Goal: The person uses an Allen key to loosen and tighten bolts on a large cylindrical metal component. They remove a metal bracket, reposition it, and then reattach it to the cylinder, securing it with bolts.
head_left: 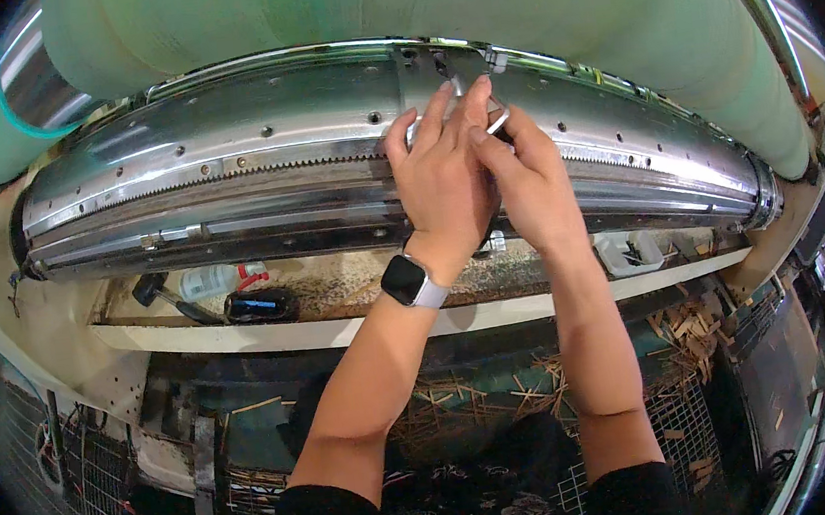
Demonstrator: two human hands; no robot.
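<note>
A long steel cylinder (pixel 319 108) with a toothed strip (pixel 255 171) and rows of bolt holes lies across in front of me. My left hand (pixel 447 180), with a watch (pixel 410 282) at its wrist, rests on its middle with fingers stretched forward. Close against it on the right, my right hand (pixel 528 172) is closed, thumb and fingers pinching a thin silver metal piece (pixel 498 121). Most of that piece is hidden by my hands, so its kind does not show. Small metal clamps (pixel 493 59) sit just beyond my fingertips.
Large pale green rollers (pixel 358 4) bulge behind the cylinder. On the ledge below lie a hammer (pixel 173 298), a clear bottle with red (pixel 211 281), a dark case (pixel 260 306) and a white tray (pixel 629 255). Wood-coloured strips (pixel 693 335) litter the area beneath.
</note>
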